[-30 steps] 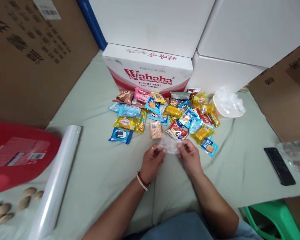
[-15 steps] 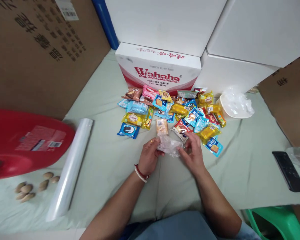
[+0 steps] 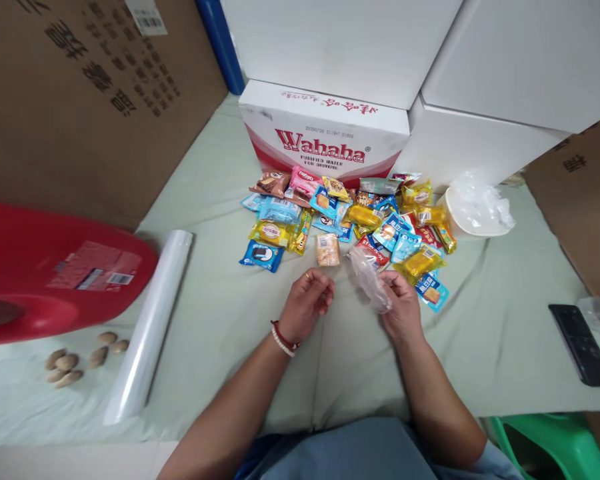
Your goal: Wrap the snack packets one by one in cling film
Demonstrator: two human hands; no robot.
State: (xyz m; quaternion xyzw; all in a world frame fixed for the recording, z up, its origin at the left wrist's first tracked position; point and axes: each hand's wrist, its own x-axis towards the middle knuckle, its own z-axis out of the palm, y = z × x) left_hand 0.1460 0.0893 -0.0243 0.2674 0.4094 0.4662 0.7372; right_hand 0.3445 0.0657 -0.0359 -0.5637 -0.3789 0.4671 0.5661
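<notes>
Lying between the person's two hands but closer to the right one, a crumpled strip of clear plastic slanted away from its near end, by the right thumb and fingers, toward its far end, up and to the left. Nearest the body, the right hand pinched that near end, so the strip's long axis ran from the fingers diagonally across the front of the hand. The left hand, level with the right and apart from it, was curled narrow, thumb close to the fingertips; nothing showed in it, though whether the tips met could not be made out. The plastic stood off to its right, clear of its fingers. Just beyond the left fingers sat a wrapped biscuit, left of the strip's far end. That end overlapped a red packet in view; whether the two touched was unclear. Farther off spread the heap of snack packets, and behind it stood the Wahaha carton.
</notes>
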